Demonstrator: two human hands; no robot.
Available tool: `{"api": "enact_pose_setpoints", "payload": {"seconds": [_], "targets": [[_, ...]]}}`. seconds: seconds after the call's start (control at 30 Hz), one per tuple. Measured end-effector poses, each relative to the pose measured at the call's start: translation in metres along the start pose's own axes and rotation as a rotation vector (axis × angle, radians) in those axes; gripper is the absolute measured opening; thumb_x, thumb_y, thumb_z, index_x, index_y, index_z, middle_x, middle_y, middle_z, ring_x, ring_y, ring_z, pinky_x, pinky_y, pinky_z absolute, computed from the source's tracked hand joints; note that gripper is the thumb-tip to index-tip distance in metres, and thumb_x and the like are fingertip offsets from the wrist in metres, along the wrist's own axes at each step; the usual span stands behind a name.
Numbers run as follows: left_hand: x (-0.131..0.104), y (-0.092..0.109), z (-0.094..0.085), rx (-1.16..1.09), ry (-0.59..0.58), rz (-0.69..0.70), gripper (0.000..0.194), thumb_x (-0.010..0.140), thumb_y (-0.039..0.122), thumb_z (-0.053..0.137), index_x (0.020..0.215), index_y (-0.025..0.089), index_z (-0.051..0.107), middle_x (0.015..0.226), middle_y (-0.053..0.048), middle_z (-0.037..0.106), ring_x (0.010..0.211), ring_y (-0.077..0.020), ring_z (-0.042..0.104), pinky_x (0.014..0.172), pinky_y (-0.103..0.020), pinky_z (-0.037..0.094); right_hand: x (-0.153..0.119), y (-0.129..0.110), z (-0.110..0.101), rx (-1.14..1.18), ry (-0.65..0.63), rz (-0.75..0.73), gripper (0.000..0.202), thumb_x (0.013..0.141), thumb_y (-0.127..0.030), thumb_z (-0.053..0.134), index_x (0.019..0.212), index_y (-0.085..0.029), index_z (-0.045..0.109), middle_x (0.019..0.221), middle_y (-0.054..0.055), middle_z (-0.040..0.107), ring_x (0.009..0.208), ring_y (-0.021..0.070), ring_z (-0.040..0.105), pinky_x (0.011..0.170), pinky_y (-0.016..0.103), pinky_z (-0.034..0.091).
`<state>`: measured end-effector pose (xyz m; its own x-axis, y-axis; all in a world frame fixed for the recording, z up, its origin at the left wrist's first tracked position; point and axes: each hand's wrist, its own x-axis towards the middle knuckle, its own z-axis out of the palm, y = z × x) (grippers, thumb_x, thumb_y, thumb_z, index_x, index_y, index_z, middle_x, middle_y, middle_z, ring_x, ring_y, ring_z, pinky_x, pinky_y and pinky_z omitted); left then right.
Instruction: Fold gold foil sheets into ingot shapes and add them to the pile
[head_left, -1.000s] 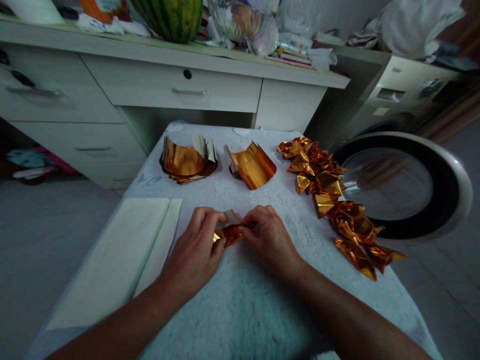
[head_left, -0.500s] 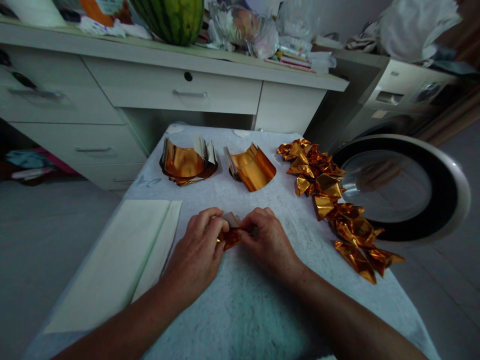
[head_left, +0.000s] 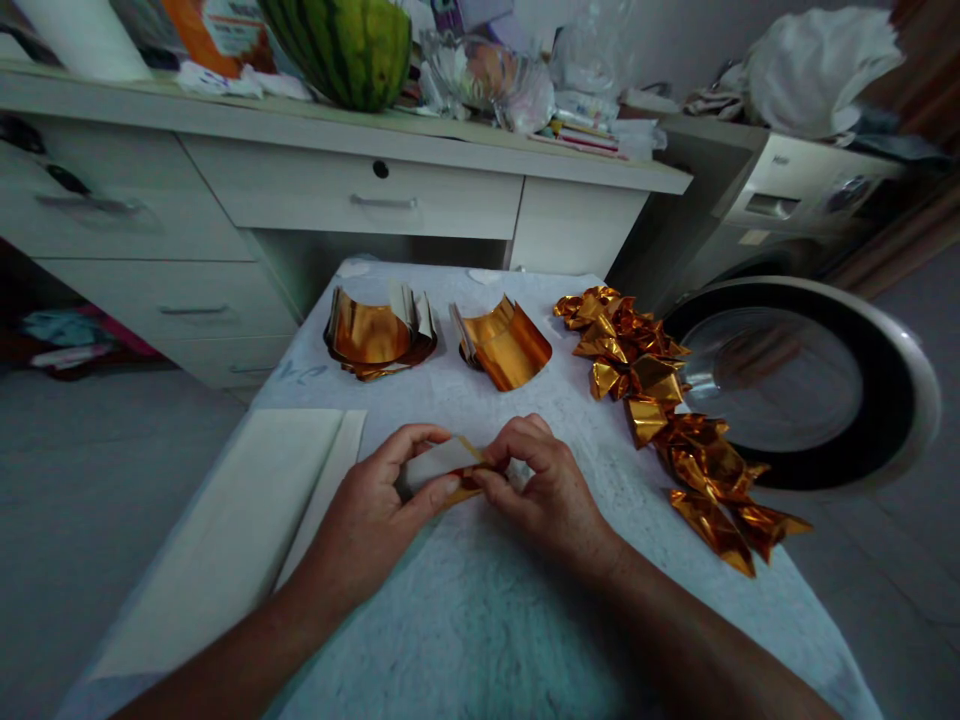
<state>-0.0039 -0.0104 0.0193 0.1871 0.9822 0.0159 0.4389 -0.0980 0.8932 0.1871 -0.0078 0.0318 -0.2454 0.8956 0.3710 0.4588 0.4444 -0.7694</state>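
Observation:
Between my hands, low over the table, is a folded sheet of gold foil paper (head_left: 442, 460), its pale back outward and some shiny gold showing near its right end. My left hand (head_left: 386, 490) grips the left part, thumb in front and fingers behind. At the right end my right hand (head_left: 536, 475) pinches the foil between thumb and fingers. Beyond my hands stand two curved stacks of gold foil sheets, a left stack (head_left: 371, 332) and a right stack (head_left: 506, 345). Folded gold foil pieces (head_left: 637, 350) lie in a row along the table's right side.
A blue-grey cloth covers the table (head_left: 465, 620). White folded paper (head_left: 217, 530) lies at its left. Behind stands a drawer cabinet (head_left: 450, 205) with a watermelon (head_left: 341, 50) and a glass bowl (head_left: 480, 70) on top. The washing machine's open round door (head_left: 885, 380) reaches near the table's right edge.
My left hand has turned and shifted its grip, with its thumb now in front. More of the foil sheet's pale back shows. My right hand stays pinched at the right end.

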Motion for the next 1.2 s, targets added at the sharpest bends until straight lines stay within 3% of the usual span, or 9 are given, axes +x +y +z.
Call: {"api": "enact_pose_setpoints", "payload": {"seconds": [0.13, 0.27, 0.43, 0.87, 1.2], "targets": [[0.0001, 0.0032, -0.0043, -0.134, -0.119, -0.012, 0.02, 0.084, 0.038, 0.066, 0.093, 0.02, 0.07, 0.079, 0.001, 0.07, 0.073, -0.0164, 0.064, 0.064, -0.026, 0.051, -0.0013, -0.0026, -0.0023, 0.113, -0.013, -0.021, 0.013, 0.082, -0.014, 0.062, 0.073, -0.02, 0.057, 0.072, -0.002, 0.055, 0.073, 0.013, 0.052, 0.068, 0.027, 0.04], [-0.0018, 0.0029, -0.0038, -0.201, -0.112, 0.007, 0.02, 0.083, 0.038, 0.07, 0.092, 0.02, 0.072, 0.083, -0.001, 0.071, 0.077, -0.0172, 0.065, 0.068, -0.027, 0.052, -0.0027, -0.0043, -0.0034, 0.275, -0.075, 0.045, 0.008, 0.086, -0.022, 0.063, 0.079, -0.02, 0.06, 0.073, -0.002, 0.052, 0.066, 0.0103, 0.051, 0.058, 0.023, 0.04], [-0.0031, 0.0036, -0.0027, -0.262, -0.077, 0.039, 0.016, 0.081, 0.035, 0.072, 0.087, 0.02, 0.073, 0.083, -0.002, 0.07, 0.078, -0.0176, 0.065, 0.069, -0.028, 0.053, -0.0037, -0.006, -0.0038, 0.256, -0.084, 0.049, 0.013, 0.088, -0.024, 0.062, 0.075, -0.02, 0.06, 0.071, -0.002, 0.055, 0.064, 0.0097, 0.051, 0.056, 0.022, 0.04], [-0.0048, 0.0007, -0.0016, -0.311, -0.149, -0.061, 0.024, 0.082, 0.04, 0.071, 0.094, 0.019, 0.071, 0.079, 0.0, 0.068, 0.071, -0.0147, 0.061, 0.063, -0.025, 0.049, -0.0035, -0.0053, -0.0013, 0.239, -0.056, 0.075, 0.012, 0.083, -0.02, 0.066, 0.072, -0.02, 0.06, 0.069, -0.003, 0.055, 0.06, 0.0085, 0.05, 0.055, 0.022, 0.041], [-0.0028, -0.001, -0.0028, -0.248, -0.095, 0.072, 0.01, 0.082, 0.027, 0.07, 0.092, 0.024, 0.071, 0.083, 0.001, 0.069, 0.08, -0.0156, 0.064, 0.073, -0.027, 0.052, -0.0048, -0.0063, -0.0024, 0.221, -0.047, -0.004, 0.009, 0.084, -0.018, 0.064, 0.075, -0.02, 0.062, 0.07, -0.002, 0.056, 0.06, 0.0089, 0.051, 0.055, 0.022, 0.042]]}}
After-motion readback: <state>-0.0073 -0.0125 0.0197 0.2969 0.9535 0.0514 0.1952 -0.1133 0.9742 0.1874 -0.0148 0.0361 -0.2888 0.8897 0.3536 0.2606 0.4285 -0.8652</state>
